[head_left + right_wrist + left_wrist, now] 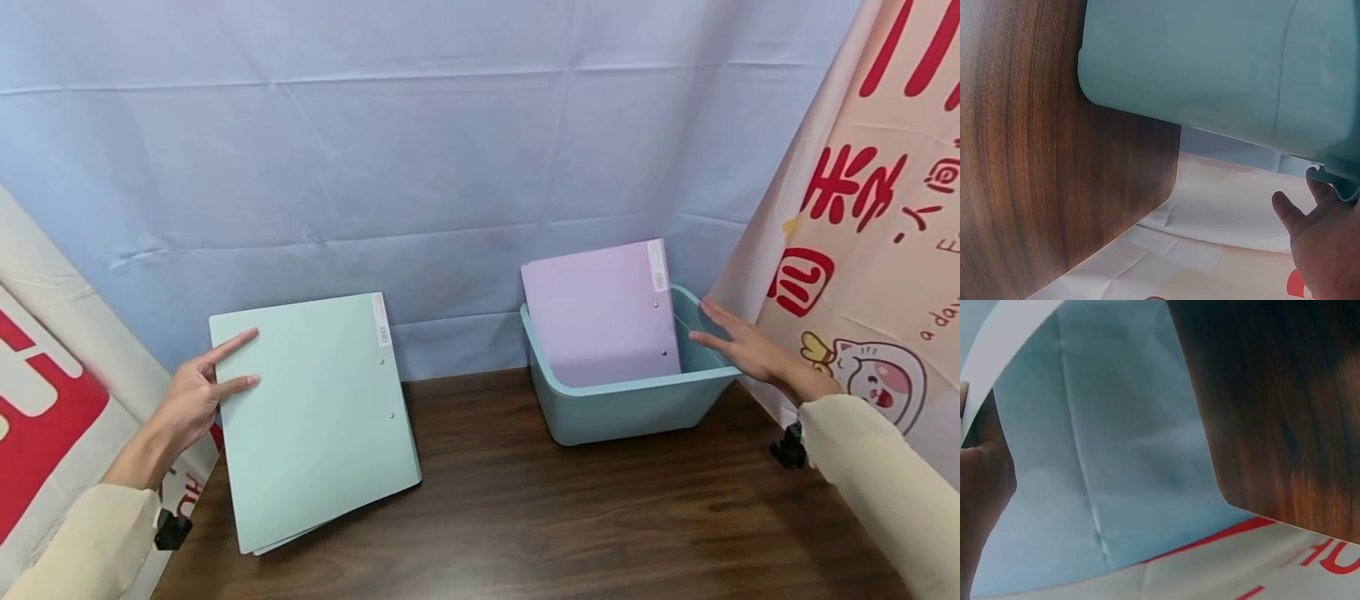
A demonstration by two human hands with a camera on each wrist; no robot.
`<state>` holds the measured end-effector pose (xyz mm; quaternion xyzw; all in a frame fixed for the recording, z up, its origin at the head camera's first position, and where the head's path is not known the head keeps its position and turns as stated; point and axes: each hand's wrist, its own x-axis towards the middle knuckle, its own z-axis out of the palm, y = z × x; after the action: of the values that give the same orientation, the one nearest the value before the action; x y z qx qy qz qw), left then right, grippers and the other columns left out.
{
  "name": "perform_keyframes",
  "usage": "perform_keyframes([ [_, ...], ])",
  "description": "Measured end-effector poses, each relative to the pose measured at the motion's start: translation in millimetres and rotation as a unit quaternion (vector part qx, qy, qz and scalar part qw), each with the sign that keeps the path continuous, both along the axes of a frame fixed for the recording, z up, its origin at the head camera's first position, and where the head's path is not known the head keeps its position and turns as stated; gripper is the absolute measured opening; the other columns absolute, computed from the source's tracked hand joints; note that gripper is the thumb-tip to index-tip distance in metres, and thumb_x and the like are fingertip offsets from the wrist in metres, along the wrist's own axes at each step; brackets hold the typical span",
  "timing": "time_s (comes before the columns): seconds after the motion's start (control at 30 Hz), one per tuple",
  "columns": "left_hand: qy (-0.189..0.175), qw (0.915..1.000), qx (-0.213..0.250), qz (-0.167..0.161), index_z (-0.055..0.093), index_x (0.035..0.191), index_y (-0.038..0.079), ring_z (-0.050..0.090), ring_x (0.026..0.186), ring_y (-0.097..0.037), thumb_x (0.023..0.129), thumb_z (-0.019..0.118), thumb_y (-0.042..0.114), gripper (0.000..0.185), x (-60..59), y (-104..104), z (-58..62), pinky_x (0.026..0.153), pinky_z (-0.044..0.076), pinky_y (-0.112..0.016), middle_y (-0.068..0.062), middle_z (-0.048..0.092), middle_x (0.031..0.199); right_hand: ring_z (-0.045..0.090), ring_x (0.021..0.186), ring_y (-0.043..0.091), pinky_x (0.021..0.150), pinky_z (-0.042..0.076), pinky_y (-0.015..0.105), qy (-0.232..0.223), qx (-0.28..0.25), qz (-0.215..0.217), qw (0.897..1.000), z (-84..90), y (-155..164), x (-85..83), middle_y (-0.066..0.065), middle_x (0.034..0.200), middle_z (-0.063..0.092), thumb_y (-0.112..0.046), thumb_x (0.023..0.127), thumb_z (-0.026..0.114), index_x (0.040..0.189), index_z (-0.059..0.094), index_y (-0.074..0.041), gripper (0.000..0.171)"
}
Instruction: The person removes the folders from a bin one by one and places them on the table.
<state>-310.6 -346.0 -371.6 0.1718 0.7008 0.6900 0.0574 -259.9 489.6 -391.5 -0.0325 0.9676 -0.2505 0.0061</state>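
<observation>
A pale green folder (315, 425) stands tilted on the table at the left, with a white label and two rivets along its right side. My left hand (191, 392) grips its left edge, thumb and one finger over the front and the other fingers hidden behind. Inside a blue-green plastic bin (622, 417) leans a purple folder (600, 312) that reaches above the rim. At the bin's right end, my right hand (746, 342) rests on the rim with fingers extended. From the right wrist view, that hand (1329, 244) touches the rim from outside.
The dark wooden table (480, 517) carries both the bin and the green folder. A light blue cloth (420, 150) hangs behind. Printed cloths flank the table, the right one (832, 275) close beside my right hand.
</observation>
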Motion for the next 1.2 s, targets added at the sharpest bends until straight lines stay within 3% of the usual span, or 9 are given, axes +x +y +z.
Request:
perform_keyframes([
  [0.27, -0.013, 0.9998, 0.000, 0.017, 0.044, 0.164, 0.019, 0.068, 0.112, 0.001, 0.096, 0.070, -0.011, 0.079, -8.7, -10.9, -8.5, 0.083, 0.062, -0.026, 0.022, 0.063, 0.135, -0.002, 0.155, 0.062, 0.107, 0.008, 0.091, 0.004, -0.001, 0.003, 1.000, -1.0, 1.4, -0.6, 0.026, 0.174, -0.007, -0.056, 0.108, 0.046, 0.170, -0.003, -0.012, 0.091],
  [0.57, -0.033, 0.9993, -0.017, 0.009, 0.040, 0.165, 0.025, 0.067, 0.112, 0.004, 0.098, 0.069, -0.009, 0.081, -17.9, -22.0, -13.6, 0.080, 0.063, -0.026, 0.025, 0.065, 0.132, -0.002, 0.155, 0.061, 0.107, 0.010, 0.091, -0.001, 0.006, -0.003, 1.000, -0.2, -0.3, 0.9, 0.026, 0.174, -0.007, -0.058, 0.108, 0.045, 0.170, -0.004, -0.014, 0.091],
  [0.67, -0.036, 0.9989, -0.027, 0.012, 0.039, 0.166, 0.025, 0.064, 0.115, 0.007, 0.097, 0.070, -0.008, 0.082, -20.1, -24.7, -17.5, 0.082, 0.062, -0.024, 0.018, 0.056, 0.145, -0.001, 0.155, 0.062, 0.107, 0.010, 0.090, -0.002, 0.007, -0.005, 1.000, 0.0, -0.8, 0.7, 0.026, 0.174, -0.007, -0.058, 0.108, 0.045, 0.170, -0.004, -0.013, 0.091],
  [0.87, -0.045, 0.9959, -0.073, 0.028, 0.034, 0.168, 0.026, 0.058, 0.116, 0.011, 0.098, 0.073, -0.001, 0.084, -22.6, -37.2, -28.8, 0.084, 0.060, -0.021, -0.004, 0.019, 0.172, -0.001, 0.155, 0.061, 0.108, 0.010, 0.090, -0.003, 0.009, -0.006, 1.000, -1.9, -4.7, -3.3, 0.027, 0.174, -0.007, -0.057, 0.108, 0.046, 0.170, -0.004, -0.012, 0.091],
  [0.93, -0.051, 0.9933, -0.098, 0.035, 0.034, 0.168, 0.028, 0.057, 0.113, 0.013, 0.098, 0.074, 0.003, 0.084, -23.6, -41.7, -31.3, 0.077, 0.058, -0.018, -0.003, 0.013, 0.176, -0.001, 0.155, 0.061, 0.108, 0.010, 0.090, -0.003, 0.007, -0.004, 1.000, -2.0, -5.6, -3.6, 0.027, 0.174, -0.007, -0.056, 0.109, 0.047, 0.170, -0.004, -0.013, 0.091],
  [1.0, -0.057, 0.9899, -0.123, 0.041, 0.034, 0.168, 0.031, 0.059, 0.091, 0.011, 0.098, 0.076, 0.007, 0.084, -26.5, -44.2, -33.2, 0.063, 0.052, -0.017, -0.003, 0.013, 0.177, -0.001, 0.155, 0.062, 0.108, 0.010, 0.090, -0.002, 0.005, -0.001, 1.000, -1.4, -4.8, -2.7, 0.027, 0.174, -0.008, -0.054, 0.109, 0.047, 0.170, -0.005, -0.013, 0.091],
  [1.13, -0.067, 0.9861, -0.147, 0.039, 0.033, 0.168, 0.032, 0.059, 0.083, 0.010, 0.098, 0.077, 0.010, 0.086, -34.6, -46.5, -35.6, 0.055, 0.043, -0.022, -0.004, 0.013, 0.178, -0.001, 0.154, 0.063, 0.107, 0.010, 0.090, 0.003, 0.006, 0.002, 1.000, -0.4, -1.8, -0.8, 0.027, 0.174, -0.008, -0.053, 0.109, 0.048, 0.170, -0.006, -0.013, 0.090],
  [1.2, -0.067, 0.9844, -0.157, 0.041, 0.032, 0.168, 0.032, 0.053, 0.068, 0.008, 0.098, 0.077, 0.011, 0.086, -38.1, -48.6, -37.6, 0.050, 0.037, -0.026, -0.006, 0.008, 0.179, -0.002, 0.155, 0.062, 0.107, 0.009, 0.090, 0.004, 0.007, -0.001, 1.000, -1.0, -1.6, -1.2, 0.026, 0.174, -0.009, -0.053, 0.109, 0.048, 0.170, -0.006, -0.014, 0.091],
])
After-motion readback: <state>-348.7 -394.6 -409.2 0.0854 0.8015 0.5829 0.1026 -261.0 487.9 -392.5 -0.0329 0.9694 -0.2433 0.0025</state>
